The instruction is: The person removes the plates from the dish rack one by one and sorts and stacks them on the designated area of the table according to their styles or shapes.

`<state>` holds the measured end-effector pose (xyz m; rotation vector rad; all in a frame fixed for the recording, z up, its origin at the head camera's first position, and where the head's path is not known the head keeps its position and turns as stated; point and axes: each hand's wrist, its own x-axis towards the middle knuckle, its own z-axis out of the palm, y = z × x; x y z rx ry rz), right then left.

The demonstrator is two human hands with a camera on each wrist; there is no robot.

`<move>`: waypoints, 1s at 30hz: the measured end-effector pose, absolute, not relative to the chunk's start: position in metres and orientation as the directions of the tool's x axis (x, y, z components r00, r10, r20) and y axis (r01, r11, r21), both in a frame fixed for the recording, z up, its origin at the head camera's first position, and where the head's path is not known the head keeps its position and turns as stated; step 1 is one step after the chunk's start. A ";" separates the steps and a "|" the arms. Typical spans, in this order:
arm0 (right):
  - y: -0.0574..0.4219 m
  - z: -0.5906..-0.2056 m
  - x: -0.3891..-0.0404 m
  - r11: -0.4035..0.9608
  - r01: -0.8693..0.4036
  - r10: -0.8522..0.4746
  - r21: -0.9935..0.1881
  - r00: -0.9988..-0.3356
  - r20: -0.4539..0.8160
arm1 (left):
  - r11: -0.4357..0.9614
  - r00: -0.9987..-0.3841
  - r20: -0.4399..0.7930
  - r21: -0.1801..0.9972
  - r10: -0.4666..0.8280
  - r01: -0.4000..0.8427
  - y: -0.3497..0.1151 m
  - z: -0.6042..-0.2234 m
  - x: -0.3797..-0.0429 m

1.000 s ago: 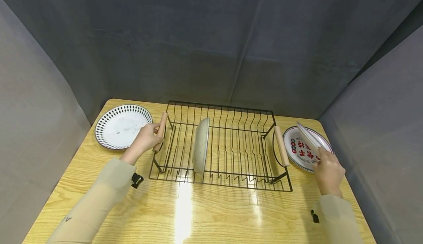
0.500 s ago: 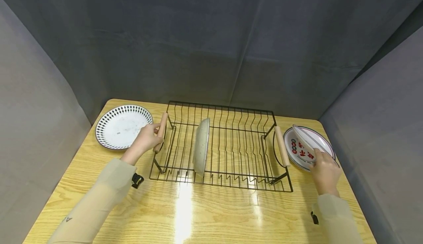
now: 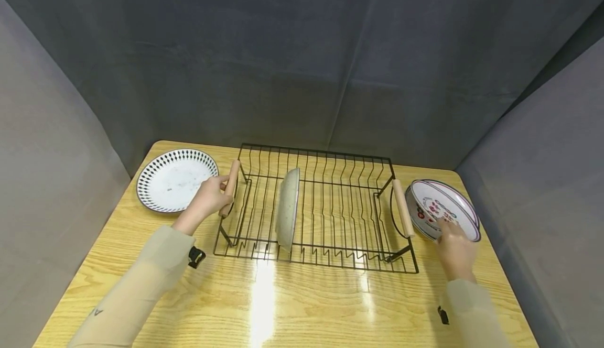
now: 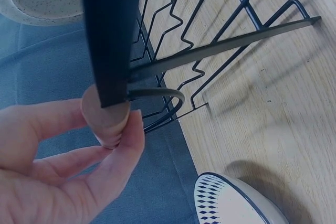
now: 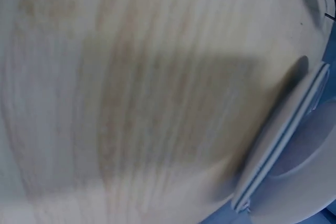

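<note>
My left hand (image 3: 209,199) pinches the wooden handle (image 3: 229,188) at the left end of a black wire dish rack (image 3: 337,222); in the left wrist view the thumb and fingers close round that handle. At the right, my right hand (image 3: 456,249) grips the near edge of a white plate (image 3: 431,195) with red and dark markings. This plate is tilted over a second, similar plate (image 3: 420,226) lying on the table and partly hides it. In the right wrist view the hand is out of sight, but the lower plate's rim (image 5: 283,140) and the pale upper plate (image 5: 302,198) show.
A speckled dish (image 3: 287,209) stands on edge in the rack's left half. On the far left of the wooden table (image 3: 311,306) lies a white plate (image 3: 172,180) with a black diamond rim. Grey cloth walls (image 3: 264,75) enclose the back and sides.
The right hand has shifted slightly left, and the plate it holds has turned from nearly edge-on to showing its patterned face. The left hand and rack have stayed still.
</note>
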<state>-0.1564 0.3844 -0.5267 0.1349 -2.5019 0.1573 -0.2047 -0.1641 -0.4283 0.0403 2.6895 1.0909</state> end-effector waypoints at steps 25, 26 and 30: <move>0.392 -0.541 -0.159 0.979 -0.037 0.030 -0.201 -0.947 0.319 | 0.725 -0.970 -0.220 0.684 0.106 -0.076 -0.164 -0.426 -0.205; 0.392 -0.541 -0.159 0.979 -0.036 0.030 -0.203 -0.949 0.313 | 0.726 -0.969 -0.223 0.683 0.106 -0.078 -0.164 -0.426 -0.205; 0.392 -0.542 -0.160 0.978 -0.034 0.027 -0.206 -0.958 0.287 | 0.724 -0.969 -0.224 0.686 0.107 -0.079 -0.164 -0.426 -0.206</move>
